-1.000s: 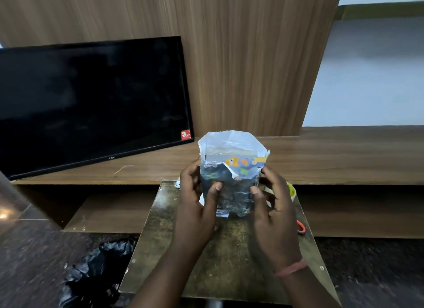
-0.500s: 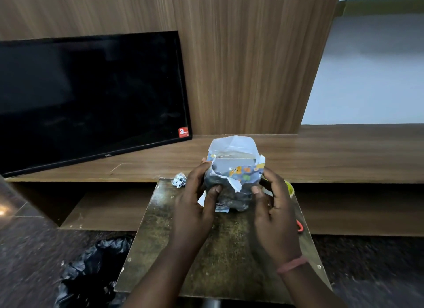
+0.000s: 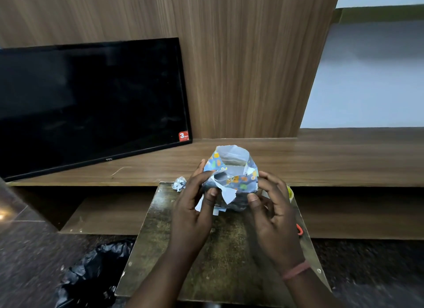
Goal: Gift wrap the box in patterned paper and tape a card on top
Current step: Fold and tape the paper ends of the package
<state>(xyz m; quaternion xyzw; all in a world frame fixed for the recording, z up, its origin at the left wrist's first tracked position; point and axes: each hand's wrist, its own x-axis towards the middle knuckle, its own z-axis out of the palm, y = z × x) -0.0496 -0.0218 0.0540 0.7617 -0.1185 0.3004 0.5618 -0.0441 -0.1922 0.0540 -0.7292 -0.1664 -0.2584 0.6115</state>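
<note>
- Head view: a person's left hand [image 3: 191, 206] and right hand [image 3: 273, 210] held a box [image 3: 231, 169] half-wrapped in patterned paper [image 3: 238, 183] above the far end of a small worn table [image 3: 220, 257]
- The left hand's fingers curled round the parcel's left side, thumb pressed to the paper on the near face; the right hand gripped the right side, its thumb at the lower right corner
- The parcel stood roughly upright, its long axis near vertical and leaning slightly away from the camera, its unsealed end pointing up and toward the wooden wall
- Paper at that upper end stood unfolded as a loose collar, white underside showing, with the box's pale top visible inside; a torn white flap hung down the near face
- A crumpled paper scrap [image 3: 179, 183] lay at the table's far left corner, just beside the left hand
- A yellow-green roll [image 3: 291, 193], partly hidden behind the right hand, sat at the table's right edge; a small red-orange object [image 3: 299, 229] lay nearer on the same edge, too hidden to identify
- A dark television [image 3: 91, 105] leaned on the wooden shelf [image 3: 332, 161] behind; a black plastic bag [image 3: 91, 275] lay on the floor left of the table
</note>
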